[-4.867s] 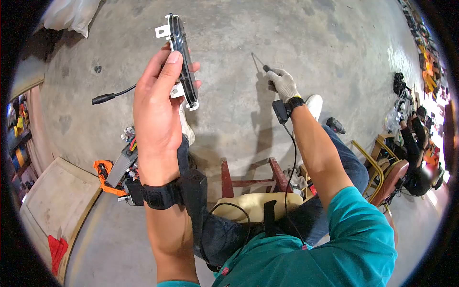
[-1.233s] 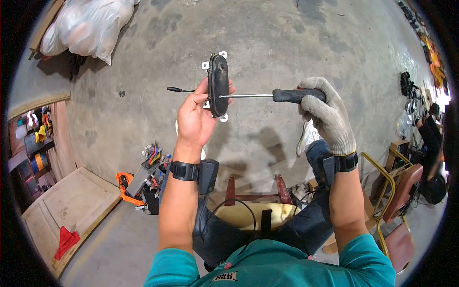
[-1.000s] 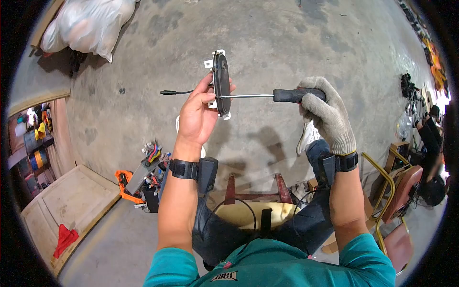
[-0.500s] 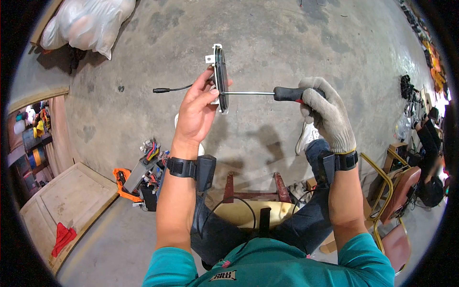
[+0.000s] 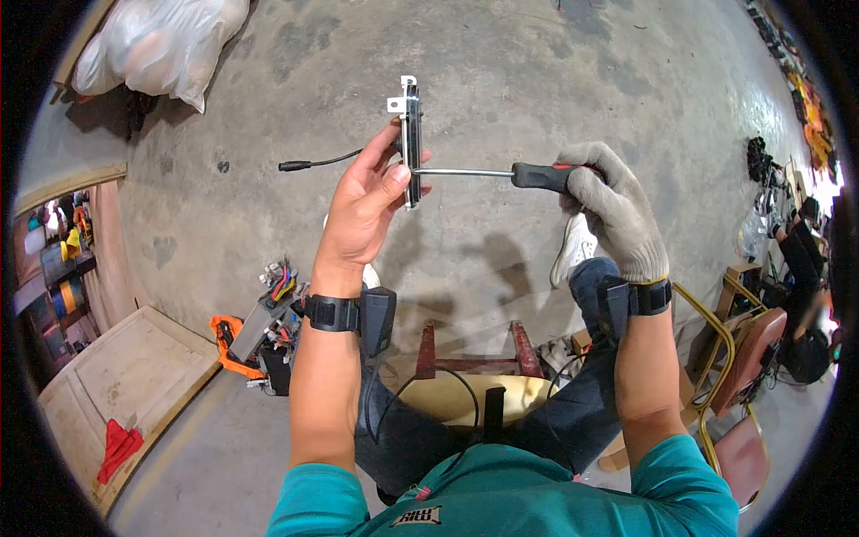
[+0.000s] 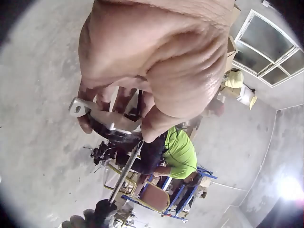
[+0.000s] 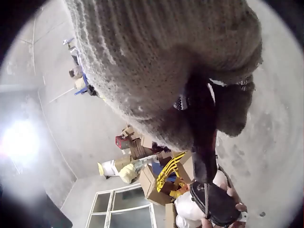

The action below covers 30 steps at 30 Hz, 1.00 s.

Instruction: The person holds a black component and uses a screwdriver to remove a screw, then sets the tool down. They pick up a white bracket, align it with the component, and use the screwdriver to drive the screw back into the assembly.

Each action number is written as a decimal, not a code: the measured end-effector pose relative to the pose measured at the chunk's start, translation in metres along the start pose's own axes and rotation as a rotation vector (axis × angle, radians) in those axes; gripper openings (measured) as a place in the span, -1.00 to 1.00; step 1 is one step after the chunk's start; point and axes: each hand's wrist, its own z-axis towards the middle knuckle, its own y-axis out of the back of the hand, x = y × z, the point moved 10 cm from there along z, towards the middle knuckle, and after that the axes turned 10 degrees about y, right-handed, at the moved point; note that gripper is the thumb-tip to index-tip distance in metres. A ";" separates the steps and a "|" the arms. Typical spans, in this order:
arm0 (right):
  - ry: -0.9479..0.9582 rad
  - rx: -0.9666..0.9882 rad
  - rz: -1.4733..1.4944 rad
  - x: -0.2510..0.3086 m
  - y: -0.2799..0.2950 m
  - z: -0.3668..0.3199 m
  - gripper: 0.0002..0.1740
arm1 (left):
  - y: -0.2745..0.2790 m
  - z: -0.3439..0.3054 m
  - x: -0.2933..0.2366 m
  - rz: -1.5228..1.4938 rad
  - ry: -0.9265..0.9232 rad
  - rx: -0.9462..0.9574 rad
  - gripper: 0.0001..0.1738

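Note:
My bare left hand (image 5: pixel 367 201) grips a flat black lamp unit (image 5: pixel 411 143) with white mounting tabs, held edge-on above the concrete floor; a black cable with a plug (image 5: pixel 293 166) trails off to its left. My gloved right hand (image 5: pixel 608 201) grips the black-and-red handle of a screwdriver (image 5: pixel 537 176), whose steel shaft runs level leftward with its tip against the unit's right face. In the left wrist view the fingers wrap the unit (image 6: pixel 111 121) and the shaft (image 6: pixel 124 173) meets it from below. The right wrist view shows the handle (image 7: pixel 202 137) pointing at the unit (image 7: pixel 217 202).
A red wooden stool (image 5: pixel 470 345) stands between my knees. A bundle of coloured wires on an orange part (image 5: pixel 259 327) lies on the floor at left, beside a wooden board (image 5: pixel 116 376) with a red rag. A white sack (image 5: pixel 157 45) sits far left. Another seated person (image 5: pixel 805 295) is at right.
The left hand has turned the lamp unit until it stands edge-on and raised it slightly. The screwdriver has stayed level with its tip on the unit.

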 end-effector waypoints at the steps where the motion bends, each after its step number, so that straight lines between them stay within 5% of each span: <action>1: 0.000 0.000 0.000 -0.001 0.000 0.000 -0.63 | 0.000 0.000 0.001 -0.002 0.003 -0.003 -0.29; 11: -0.153 0.031 0.069 -0.017 -0.002 -0.002 -0.62 | -0.004 -0.001 0.002 -0.008 0.043 0.009 -0.26; 13: 0.046 -0.064 0.104 -0.012 0.002 0.005 -0.52 | -0.002 0.000 0.003 -0.023 0.041 0.002 -0.26; 17: 0.124 -0.155 0.233 0.001 0.005 0.002 -0.54 | -0.003 0.000 0.004 -0.026 0.051 0.008 -0.26; 19: -0.090 -0.050 0.131 -0.016 0.005 -0.001 -0.68 | -0.003 0.000 0.006 -0.025 0.077 -0.002 -0.27; 22: -0.167 0.012 0.000 -0.025 0.008 -0.001 -0.64 | -0.002 0.000 0.007 -0.014 0.058 0.000 -0.28; 28: 0.086 -0.169 0.294 -0.004 0.003 0.004 -0.61 | -0.001 0.000 0.007 -0.006 0.063 -0.036 -0.34; 30: -0.066 -0.085 0.193 -0.012 0.009 0.001 -0.64 | 0.000 0.000 0.008 -0.006 0.062 -0.038 -0.34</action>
